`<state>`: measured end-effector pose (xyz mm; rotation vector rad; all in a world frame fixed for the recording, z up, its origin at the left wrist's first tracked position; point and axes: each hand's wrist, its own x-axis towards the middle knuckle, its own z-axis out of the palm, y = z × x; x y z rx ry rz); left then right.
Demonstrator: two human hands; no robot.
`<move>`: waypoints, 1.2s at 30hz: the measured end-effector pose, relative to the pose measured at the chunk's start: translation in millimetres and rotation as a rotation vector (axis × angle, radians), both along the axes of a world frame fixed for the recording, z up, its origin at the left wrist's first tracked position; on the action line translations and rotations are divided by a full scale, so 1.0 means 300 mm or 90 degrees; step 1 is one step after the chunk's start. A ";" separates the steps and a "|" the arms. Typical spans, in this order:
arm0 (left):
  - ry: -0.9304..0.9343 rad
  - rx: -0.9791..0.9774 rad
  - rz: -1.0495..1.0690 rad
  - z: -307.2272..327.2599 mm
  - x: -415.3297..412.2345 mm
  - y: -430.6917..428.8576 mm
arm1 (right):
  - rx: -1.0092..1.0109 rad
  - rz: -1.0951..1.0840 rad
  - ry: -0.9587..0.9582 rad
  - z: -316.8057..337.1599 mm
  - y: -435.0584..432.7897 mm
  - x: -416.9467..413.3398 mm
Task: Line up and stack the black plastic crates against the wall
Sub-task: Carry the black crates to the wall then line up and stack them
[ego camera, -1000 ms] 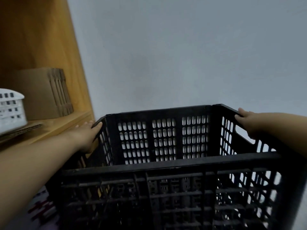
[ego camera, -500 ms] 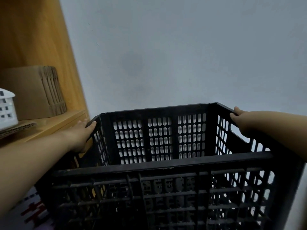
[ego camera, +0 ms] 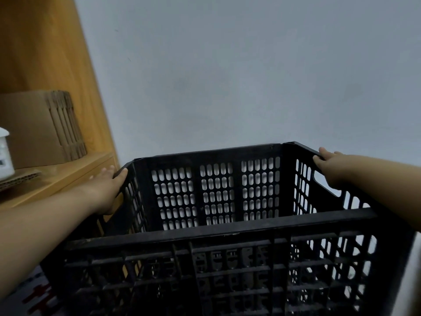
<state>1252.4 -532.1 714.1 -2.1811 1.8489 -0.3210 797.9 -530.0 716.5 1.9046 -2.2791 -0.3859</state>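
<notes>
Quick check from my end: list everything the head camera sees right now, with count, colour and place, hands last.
crate: one, black, slotted plastic, centre and bottom of view, far side toward the wall
wall: one, pale grey, behind the crate
shelf unit: one, orange-brown wood, left side
cardboard: one flat stack, brown, standing on the shelf
white basket: one, white, far left edge of the shelf, mostly cut off
floor covering: one patch, dark with red marks, bottom left
left hand: one, grip on the crate's left rim
right hand: one, grip on the crate's right rim
</notes>
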 end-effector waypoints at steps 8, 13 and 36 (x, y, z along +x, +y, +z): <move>0.029 0.014 -0.009 -0.003 0.020 -0.016 | 0.012 -0.007 -0.020 0.003 -0.007 -0.002; 0.031 0.013 -0.017 0.001 0.013 -0.010 | -0.001 -0.014 -0.037 0.015 0.015 0.021; 0.120 0.018 -0.018 0.028 0.024 0.031 | 0.021 0.007 -0.068 0.023 0.054 0.016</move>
